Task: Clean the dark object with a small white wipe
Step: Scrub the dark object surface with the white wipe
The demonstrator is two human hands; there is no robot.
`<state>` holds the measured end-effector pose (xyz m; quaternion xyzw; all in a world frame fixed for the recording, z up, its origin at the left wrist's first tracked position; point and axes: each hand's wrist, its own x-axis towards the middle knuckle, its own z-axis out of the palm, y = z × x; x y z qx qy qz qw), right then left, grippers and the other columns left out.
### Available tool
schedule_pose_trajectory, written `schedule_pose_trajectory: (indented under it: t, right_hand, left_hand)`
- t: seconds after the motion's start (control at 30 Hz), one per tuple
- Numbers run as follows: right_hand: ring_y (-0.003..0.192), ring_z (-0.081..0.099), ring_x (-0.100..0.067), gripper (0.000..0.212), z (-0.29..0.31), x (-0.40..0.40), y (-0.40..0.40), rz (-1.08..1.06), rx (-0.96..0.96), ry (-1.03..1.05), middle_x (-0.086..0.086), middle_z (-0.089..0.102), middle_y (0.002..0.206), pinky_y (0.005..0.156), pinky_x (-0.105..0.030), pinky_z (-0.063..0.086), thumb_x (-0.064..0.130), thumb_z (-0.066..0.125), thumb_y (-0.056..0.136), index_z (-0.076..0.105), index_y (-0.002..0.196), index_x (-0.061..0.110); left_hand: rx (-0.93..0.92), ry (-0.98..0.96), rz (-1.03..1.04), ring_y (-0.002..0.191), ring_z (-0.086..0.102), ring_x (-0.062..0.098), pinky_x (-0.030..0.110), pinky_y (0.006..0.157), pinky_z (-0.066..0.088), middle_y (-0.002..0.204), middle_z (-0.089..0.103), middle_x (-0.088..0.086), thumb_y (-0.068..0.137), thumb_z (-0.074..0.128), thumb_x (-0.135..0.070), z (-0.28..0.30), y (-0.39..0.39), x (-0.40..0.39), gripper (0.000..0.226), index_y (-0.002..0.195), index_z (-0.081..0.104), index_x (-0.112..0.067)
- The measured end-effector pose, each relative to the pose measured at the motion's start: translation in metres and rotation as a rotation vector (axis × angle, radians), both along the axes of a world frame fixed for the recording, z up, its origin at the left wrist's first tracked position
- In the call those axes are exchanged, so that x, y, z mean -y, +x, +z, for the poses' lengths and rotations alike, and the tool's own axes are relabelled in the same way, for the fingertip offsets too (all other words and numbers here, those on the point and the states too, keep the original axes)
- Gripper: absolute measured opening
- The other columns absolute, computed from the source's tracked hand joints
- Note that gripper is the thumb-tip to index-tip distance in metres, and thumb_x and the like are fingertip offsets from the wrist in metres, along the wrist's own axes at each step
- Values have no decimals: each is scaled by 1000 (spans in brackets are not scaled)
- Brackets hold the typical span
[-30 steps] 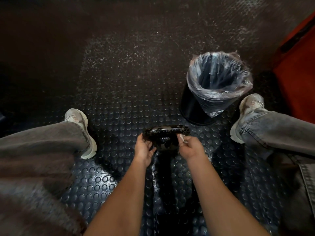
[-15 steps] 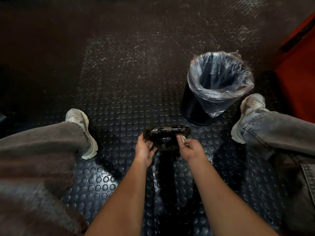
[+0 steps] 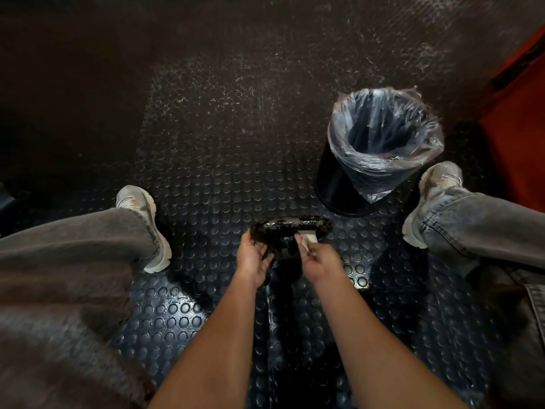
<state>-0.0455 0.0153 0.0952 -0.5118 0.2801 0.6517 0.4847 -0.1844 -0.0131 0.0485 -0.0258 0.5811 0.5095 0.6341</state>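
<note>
A glossy dark object (image 3: 290,227), wide and curved with pale mottling, is held low between my knees over the studded floor. My left hand (image 3: 253,256) cups its left end from below, fingers curled round it. My right hand (image 3: 317,258) pinches a small white wipe (image 3: 309,239) and presses it against the object's underside toward its right end. The lower part of the object is lost in shadow between my wrists.
A black bin (image 3: 380,149) lined with a clear plastic bag stands on the floor at the front right. My shoes (image 3: 147,225) and jeans-clad legs flank the hands. A red surface (image 3: 519,134) rises at the far right. The floor (image 3: 206,143) is dark studded rubber.
The white wipe shows more now, shifted a little right along the object's underside with my right hand. My left hand keeps its hold.
</note>
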Motion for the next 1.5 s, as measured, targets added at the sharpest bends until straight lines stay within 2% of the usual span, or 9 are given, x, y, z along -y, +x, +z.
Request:
schedule_pose_trajectory:
  t: [0.2, 0.43, 0.63, 0.77, 0.9, 1.07, 1.23, 1.4, 1.5]
  right_hand:
    - [106, 59, -16, 23, -1, -6, 11, 114, 215, -11, -10, 67, 115, 96, -17, 39, 19, 58, 103, 67, 112, 1]
    - [101, 65, -32, 41, 16, 9, -9, 19, 60, 118, -16, 59, 97, 96, -44, 57, -21, 52, 90, 39, 68, 12]
    - [118, 60, -41, 30, -2, 4, 8, -7, 1, 17, -34, 50, 126, 98, -40, 54, -16, 43, 97, 49, 126, -16]
    - [128, 56, -30, 23, -9, -1, 18, -62, -77, 43, -21, 61, 129, 117, -32, 35, 11, 53, 102, 64, 115, -4]
    - [104, 61, -28, 10, 8, -3, 4, 26, 75, 133, -21, 55, 125, 104, -35, 50, -15, 52, 94, 55, 100, -7]
    - [104, 68, -34, 39, 18, 13, -10, 131, 101, 172, -20, 63, 100, 94, -45, 58, -15, 64, 88, 41, 72, 12]
    - [110, 68, -35, 31, -9, 8, 0, 101, 127, 72, -31, 63, 120, 95, -37, 57, -14, 62, 89, 54, 119, -16]
    - [110, 62, -49, 47, -26, 4, 24, 142, 70, 73, -35, 66, 102, 115, -52, 33, 43, 67, 93, 67, 87, -4]
    - [122, 58, -39, 20, -8, -2, 21, 37, 51, 172, -30, 59, 123, 109, -36, 46, 13, 57, 100, 63, 102, -6]
  left_hand:
    - [-8, -3, -6, 126, 58, 24, 48, 113, 40, 127, 69, 7, 105, 36, -42, -4, -3, 1, 45, 135, 59, -17]
    - [1, -6, 0, 124, 59, 22, 48, 113, 40, 126, 70, 6, 105, 37, -43, -4, -2, 1, 46, 134, 60, -16]
    - [4, -17, 8, 126, 57, 22, 47, 115, 37, 130, 67, 7, 105, 35, -44, 2, 0, -1, 48, 137, 57, -15]
    - [1, -23, 10, 125, 57, 21, 47, 115, 38, 128, 68, 6, 106, 35, -44, -1, -1, 0, 47, 136, 58, -17]
    - [-9, -21, 14, 124, 59, 22, 46, 112, 42, 125, 70, 7, 105, 37, -44, -1, -1, 0, 45, 133, 60, -17]
    - [-10, -22, 21, 122, 60, 23, 46, 112, 41, 125, 70, 8, 105, 38, -43, 1, 0, 0, 45, 132, 61, -15]
    - [-10, -24, 15, 124, 59, 23, 46, 113, 40, 126, 69, 8, 105, 36, -44, 1, 1, 0, 47, 132, 61, -15]
    - [-20, -22, 17, 121, 60, 22, 47, 112, 41, 124, 70, 8, 106, 35, -43, 1, 1, 0, 45, 132, 60, -16]
    - [-19, -19, 15, 122, 60, 23, 47, 112, 41, 124, 70, 8, 106, 34, -43, 1, 1, 0, 46, 133, 60, -15]
